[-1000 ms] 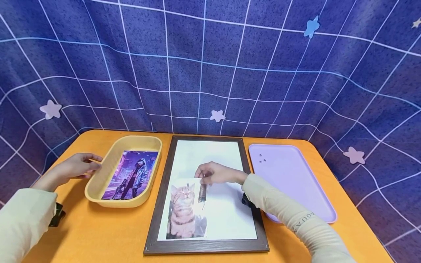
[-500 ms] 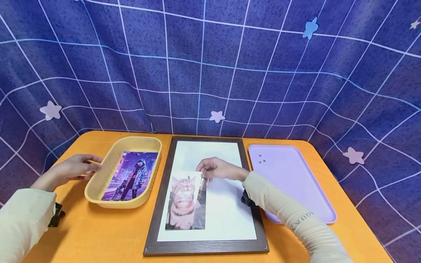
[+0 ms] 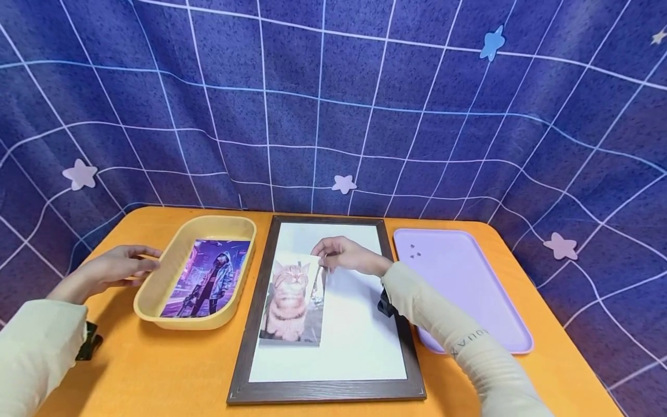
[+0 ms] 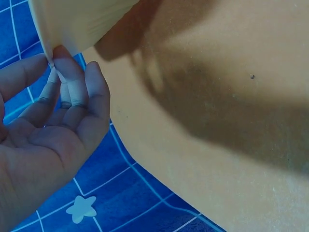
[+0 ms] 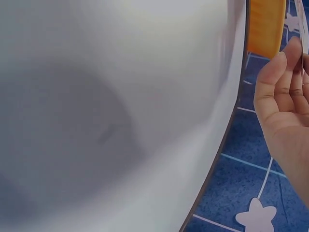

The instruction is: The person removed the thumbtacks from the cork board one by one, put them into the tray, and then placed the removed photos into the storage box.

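At the left, my left hand [image 3: 117, 267] pinches the rim of a yellow tray [image 3: 151, 295]; the left wrist view shows the thumb and fingers [image 4: 41, 72] meeting at the tray's edge. A picture of a hooded figure [image 3: 213, 278] lies inside that tray. My right hand [image 3: 351, 255] pinches the upper right corner of a cat photo [image 3: 289, 301]. The photo is over the left half of a white board with a dark frame [image 3: 359, 324]; a shadow shows under its lower edge. In the right wrist view only a sliver of the photo [image 5: 302, 29] shows.
To the right of the frame sits a lilac tray [image 3: 464, 284] with several tiny dark pieces [image 3: 414, 251] near its far left corner. All rest on an orange table [image 3: 172, 370]. A blue grid-patterned cloth [image 3: 297, 104] with stars hangs behind.
My right hand has carried the cat photo away from me, toward the far side of the frame, and slightly left. The left hand and yellow tray have stayed put.
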